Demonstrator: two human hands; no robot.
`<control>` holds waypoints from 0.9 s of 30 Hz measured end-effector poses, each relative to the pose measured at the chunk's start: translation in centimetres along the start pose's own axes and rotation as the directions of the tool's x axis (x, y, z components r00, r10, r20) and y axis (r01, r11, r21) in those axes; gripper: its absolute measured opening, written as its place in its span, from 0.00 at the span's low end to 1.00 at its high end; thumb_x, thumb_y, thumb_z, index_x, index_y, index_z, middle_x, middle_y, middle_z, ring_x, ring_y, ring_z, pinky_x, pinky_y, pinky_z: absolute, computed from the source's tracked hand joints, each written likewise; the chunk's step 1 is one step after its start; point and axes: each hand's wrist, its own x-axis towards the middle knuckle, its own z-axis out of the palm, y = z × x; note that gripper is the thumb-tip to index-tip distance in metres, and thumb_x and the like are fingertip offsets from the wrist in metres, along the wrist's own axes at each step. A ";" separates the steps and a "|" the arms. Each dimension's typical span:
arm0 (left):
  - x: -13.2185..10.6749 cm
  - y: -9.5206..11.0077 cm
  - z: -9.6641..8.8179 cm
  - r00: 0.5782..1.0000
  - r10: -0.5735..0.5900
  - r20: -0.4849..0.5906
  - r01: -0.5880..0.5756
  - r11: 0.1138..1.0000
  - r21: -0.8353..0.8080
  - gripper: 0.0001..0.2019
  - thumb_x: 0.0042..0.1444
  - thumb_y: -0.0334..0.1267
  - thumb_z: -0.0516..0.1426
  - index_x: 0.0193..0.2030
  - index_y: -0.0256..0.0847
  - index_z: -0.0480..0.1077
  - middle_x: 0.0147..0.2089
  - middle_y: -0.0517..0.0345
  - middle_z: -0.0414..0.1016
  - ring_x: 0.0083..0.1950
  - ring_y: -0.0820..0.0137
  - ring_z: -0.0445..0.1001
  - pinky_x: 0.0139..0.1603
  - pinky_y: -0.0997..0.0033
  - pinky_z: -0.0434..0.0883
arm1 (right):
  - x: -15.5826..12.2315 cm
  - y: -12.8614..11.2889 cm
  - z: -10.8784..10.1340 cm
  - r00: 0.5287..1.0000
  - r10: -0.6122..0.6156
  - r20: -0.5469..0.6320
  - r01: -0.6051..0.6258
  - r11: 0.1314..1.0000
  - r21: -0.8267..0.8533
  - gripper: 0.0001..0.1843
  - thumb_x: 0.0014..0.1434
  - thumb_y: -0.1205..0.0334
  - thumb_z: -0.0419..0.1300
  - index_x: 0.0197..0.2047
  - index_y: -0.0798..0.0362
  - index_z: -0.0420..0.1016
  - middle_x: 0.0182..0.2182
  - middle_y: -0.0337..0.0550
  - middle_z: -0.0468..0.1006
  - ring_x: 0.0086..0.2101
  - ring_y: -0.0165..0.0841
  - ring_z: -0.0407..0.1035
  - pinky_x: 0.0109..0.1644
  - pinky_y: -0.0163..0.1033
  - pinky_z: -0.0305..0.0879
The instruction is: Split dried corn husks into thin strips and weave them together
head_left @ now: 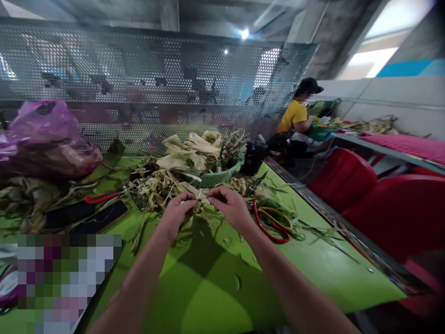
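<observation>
Both my hands meet over the middle of the green table. My left hand pinches one side of a pale strip of dried husk, and my right hand pinches its other side with thumb and forefinger. Behind them, a green basket is heaped with dry husks. A pile of dried husk pieces lies just beyond my left hand. Red-handled scissors with a yellow-handled pair rest among green fibres to the right of my right hand.
A pink plastic bag stands at the back left, near a phone and a red-handled tool. A black bag sits beside the basket. A perforated metal screen rises behind. Red chairs and a seated person are at right.
</observation>
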 end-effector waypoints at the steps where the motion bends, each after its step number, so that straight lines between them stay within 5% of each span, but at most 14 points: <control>1: 0.0 0.0 0.0 1.000 0.002 0.002 -0.002 1.000 -0.005 0.07 0.44 0.37 0.60 0.30 0.39 0.68 0.24 0.65 0.66 0.24 0.79 0.62 0.26 0.79 0.58 | -0.2 -0.3 0.0 1.000 0.001 0.004 -0.001 1.000 -0.004 0.06 0.55 0.60 0.57 0.33 0.53 0.72 0.25 0.37 0.70 0.26 0.28 0.62 0.31 0.33 0.58; 6: -0.1 0.2 0.3 0.998 0.064 -0.010 -0.064 0.998 0.013 0.08 0.43 0.38 0.61 0.29 0.38 0.68 0.24 0.65 0.66 0.25 0.79 0.63 0.28 0.79 0.61 | -1.2 -1.7 0.8 0.999 -0.004 0.052 0.014 0.981 -0.191 0.09 0.54 0.57 0.59 0.30 0.54 0.72 0.24 0.37 0.71 0.25 0.28 0.62 0.29 0.32 0.55; 10: -0.1 0.3 0.4 0.996 0.088 -0.008 -0.088 0.996 0.004 0.10 0.42 0.38 0.63 0.29 0.37 0.69 0.26 0.64 0.68 0.27 0.79 0.64 0.31 0.80 0.62 | -1.3 -1.6 1.3 0.999 -0.018 0.035 0.029 0.942 -0.335 0.05 0.51 0.64 0.58 0.26 0.54 0.71 0.21 0.36 0.69 0.24 0.27 0.60 0.28 0.32 0.51; 18: -0.1 0.2 0.3 1.000 0.025 0.018 -0.025 1.000 0.006 0.14 0.42 0.44 0.64 0.30 0.36 0.70 0.23 0.64 0.66 0.23 0.81 0.62 0.25 0.81 0.59 | -1.1 -0.6 -0.1 0.994 0.090 0.069 -0.088 0.995 -0.036 0.05 0.52 0.61 0.58 0.28 0.54 0.68 0.22 0.35 0.66 0.24 0.26 0.60 0.27 0.31 0.56; 22: -0.2 0.2 0.5 1.000 0.013 0.011 -0.013 1.000 0.013 0.14 0.40 0.43 0.64 0.29 0.35 0.71 0.22 0.64 0.67 0.22 0.81 0.61 0.24 0.81 0.58 | -2.5 -0.4 -2.2 0.995 0.097 0.037 -0.097 0.995 -0.014 0.08 0.54 0.58 0.58 0.33 0.54 0.69 0.24 0.36 0.68 0.25 0.27 0.62 0.29 0.32 0.59; 27: -0.2 0.2 0.4 1.000 0.018 -0.004 -0.018 0.998 -0.054 0.13 0.40 0.42 0.65 0.28 0.34 0.71 0.22 0.63 0.68 0.21 0.82 0.62 0.24 0.81 0.59 | -5.5 1.2 -8.3 0.994 0.060 -0.092 -0.094 0.896 -0.435 0.10 0.58 0.58 0.53 0.42 0.51 0.71 0.33 0.41 0.75 0.32 0.32 0.67 0.36 0.36 0.60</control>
